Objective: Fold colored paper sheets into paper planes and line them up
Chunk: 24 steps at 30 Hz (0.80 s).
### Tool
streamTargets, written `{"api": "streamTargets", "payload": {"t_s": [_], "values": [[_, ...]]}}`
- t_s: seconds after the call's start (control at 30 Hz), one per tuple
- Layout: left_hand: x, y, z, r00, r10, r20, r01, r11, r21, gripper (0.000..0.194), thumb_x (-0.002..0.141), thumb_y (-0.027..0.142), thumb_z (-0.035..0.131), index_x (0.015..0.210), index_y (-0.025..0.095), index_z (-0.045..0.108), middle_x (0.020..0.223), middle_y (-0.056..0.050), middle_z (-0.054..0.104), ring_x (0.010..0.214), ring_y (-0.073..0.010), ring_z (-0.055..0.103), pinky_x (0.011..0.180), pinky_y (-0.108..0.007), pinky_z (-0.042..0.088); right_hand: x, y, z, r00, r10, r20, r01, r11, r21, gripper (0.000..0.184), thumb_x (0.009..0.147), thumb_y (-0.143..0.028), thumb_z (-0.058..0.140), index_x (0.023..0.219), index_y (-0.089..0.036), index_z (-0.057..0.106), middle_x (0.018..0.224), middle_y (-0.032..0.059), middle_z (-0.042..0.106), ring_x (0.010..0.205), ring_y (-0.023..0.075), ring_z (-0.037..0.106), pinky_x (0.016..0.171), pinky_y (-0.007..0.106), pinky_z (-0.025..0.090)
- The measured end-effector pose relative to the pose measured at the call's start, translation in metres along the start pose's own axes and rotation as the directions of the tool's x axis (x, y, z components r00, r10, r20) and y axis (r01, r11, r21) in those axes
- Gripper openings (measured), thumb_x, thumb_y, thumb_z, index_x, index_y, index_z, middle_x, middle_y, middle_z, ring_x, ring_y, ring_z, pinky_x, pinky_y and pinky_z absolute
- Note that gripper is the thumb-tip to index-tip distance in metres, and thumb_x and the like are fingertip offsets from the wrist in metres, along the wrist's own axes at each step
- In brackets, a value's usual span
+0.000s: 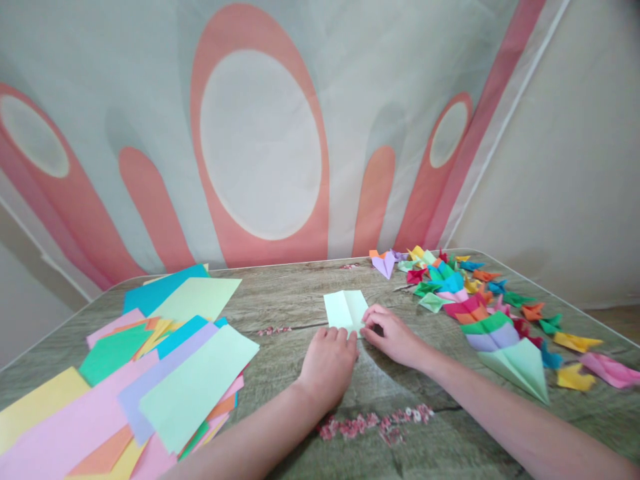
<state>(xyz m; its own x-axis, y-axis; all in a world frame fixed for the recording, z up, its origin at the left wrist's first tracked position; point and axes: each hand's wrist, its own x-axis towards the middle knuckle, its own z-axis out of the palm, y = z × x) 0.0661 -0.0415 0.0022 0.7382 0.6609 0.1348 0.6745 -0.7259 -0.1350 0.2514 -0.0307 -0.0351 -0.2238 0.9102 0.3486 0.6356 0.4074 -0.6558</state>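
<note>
A small pale mint-green sheet of paper (344, 308) lies on the table in front of me, with a crease running down its middle. My left hand (330, 363) is closed at its near edge, fingers bent together over the paper and the thumb out of sight. At the near right corner, my right hand (393, 337) pinches the same sheet between thumb and fingers. The near edge is partly covered by my fingers, so I cannot tell how it is folded there.
Loose coloured paper sheets (200, 387) are heaped on the left of the wood-patterned table (280, 300). To the right lie folded paper planes (517, 367) in an overlapping row and many small folded paper figures (577, 342). A patterned cloth backdrop (345, 133) rises behind the table.
</note>
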Motion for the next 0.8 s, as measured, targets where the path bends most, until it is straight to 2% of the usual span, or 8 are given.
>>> {"api": "streamTargets", "payload": {"t_s": [0.3, 0.8], "values": [[-0.0007, 0.0021, -0.0057, 0.998, -0.014, 0.061, 0.015, 1.000, -0.013, 0.034, 0.088, 0.032, 0.049, 0.117, 0.016, 0.052, 0.096, -0.009, 0.059, 0.090, -0.0249, 0.054, 0.074, -0.037, 0.043, -0.0007, -0.0001, 0.0007, 1.000, -0.002, -0.020, 0.002, 1.000, -0.031, 0.012, 0.078, -0.017, 0.055, 0.067, -0.018, 0.054, 0.087, 0.0045, 0.053, 0.082, 0.0167, 0.052, 0.077, 0.032, 0.041], [0.0003, 0.0003, -0.0038, 0.998, -0.005, 0.061, 0.007, 0.999, -0.032, 0.033, 0.088, 0.032, 0.047, 0.117, 0.017, 0.051, 0.096, -0.010, 0.057, 0.091, -0.0254, 0.053, 0.074, -0.038, 0.042, -0.0012, -0.0013, 0.0004, 1.000, -0.011, -0.019, 0.010, 0.998, -0.054, 0.011, 0.077, -0.016, 0.055, 0.067, -0.018, 0.053, 0.087, 0.0046, 0.053, 0.082, 0.0173, 0.052, 0.076, 0.033, 0.042]]}}
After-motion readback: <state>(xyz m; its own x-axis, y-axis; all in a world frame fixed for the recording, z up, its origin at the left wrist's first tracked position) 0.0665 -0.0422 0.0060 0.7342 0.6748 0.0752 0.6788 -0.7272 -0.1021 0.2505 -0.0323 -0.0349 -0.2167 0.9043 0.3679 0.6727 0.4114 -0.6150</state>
